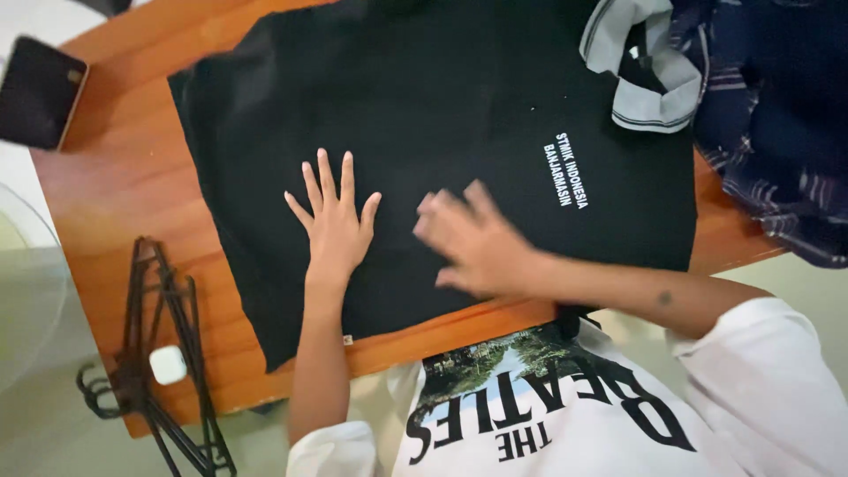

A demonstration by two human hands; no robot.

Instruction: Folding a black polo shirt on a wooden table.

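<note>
Nearest us, our left hand [334,225] lies flat, fingers spread, pressing the black cotton T-shirt [424,132] spread over the brown wooden table [115,177]; it grips nothing. Black wire hangers [163,353] lie left of it. Right of it, our right hand [473,238], open and blurred, rests on the cloth. We judge smoothing underway; folding wants a flat shirt.

White short-sleeved t-shirt with black block lettering and a green-toned photo print on the chest; forearms bare; small dark mark on right forearm; no rings or watch visible.
</note>
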